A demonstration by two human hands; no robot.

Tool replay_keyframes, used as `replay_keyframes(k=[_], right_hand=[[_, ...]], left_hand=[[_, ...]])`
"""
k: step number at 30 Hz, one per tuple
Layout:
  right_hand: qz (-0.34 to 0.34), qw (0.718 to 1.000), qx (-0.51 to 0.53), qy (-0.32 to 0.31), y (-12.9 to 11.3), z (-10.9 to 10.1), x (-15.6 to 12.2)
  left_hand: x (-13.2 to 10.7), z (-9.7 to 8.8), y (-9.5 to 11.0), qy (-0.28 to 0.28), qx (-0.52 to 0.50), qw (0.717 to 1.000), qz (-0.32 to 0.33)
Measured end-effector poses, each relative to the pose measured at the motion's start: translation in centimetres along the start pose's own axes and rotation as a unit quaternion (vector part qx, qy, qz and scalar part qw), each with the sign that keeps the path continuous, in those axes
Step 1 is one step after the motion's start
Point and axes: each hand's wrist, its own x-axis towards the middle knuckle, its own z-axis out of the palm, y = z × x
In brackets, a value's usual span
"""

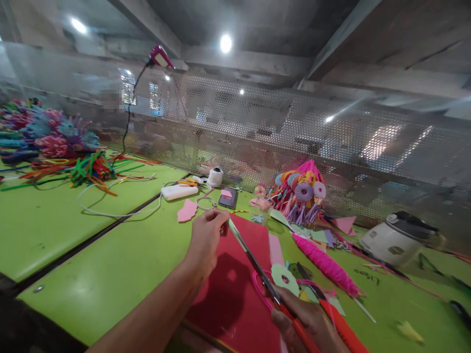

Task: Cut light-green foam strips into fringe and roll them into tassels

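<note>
My left hand (206,238) pinches the far edge of a red foam sheet (235,289) that lies on the green table (110,274). My right hand (312,326) grips red-handled scissors (257,267). Their long blades reach up along the sheet's right edge toward my left fingers. A strip of pink foam (275,250) runs beside the sheet on the right.
A fuzzy pink stick (326,264), foam cut-outs and a heap of coloured craft pieces (300,193) lie at the right. A white rice cooker (399,238) stands far right. A power bank (179,191), cable, thread spool (215,176) and phone sit behind. Coloured sticks pile at far left. A perforated metal screen backs the table.
</note>
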Motion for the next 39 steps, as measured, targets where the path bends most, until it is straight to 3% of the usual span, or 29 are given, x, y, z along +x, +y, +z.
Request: replay_keyframes(k=[11,22,26,32,39], right_hand=[[0.007,0.999,-0.025,0.027,0.6,0.6,-0.5],[0.008,0.999,-0.024,-0.032,0.5,-0.1,0.2],[0.0,1.0,0.0,-0.018,0.4,0.2,0.2],[0.007,1.0,-0.015,0.003,0.2,0.3,0.1],[0.005,0.998,-0.049,0.04,0.4,0.4,-0.2]], left_hand=[[0.2,0.1,-0.1,0.003,-0.024,1.0,-0.015],[0.0,0.0,0.0,0.001,0.005,1.0,0.006],[-0.4,0.2,0.1,-0.01,0.004,1.0,0.012],[-0.9,0.5,0.0,0.017,-0.019,1.0,0.006],[-0.9,0.4,-0.2,-0.003,-0.043,0.999,-0.009]])
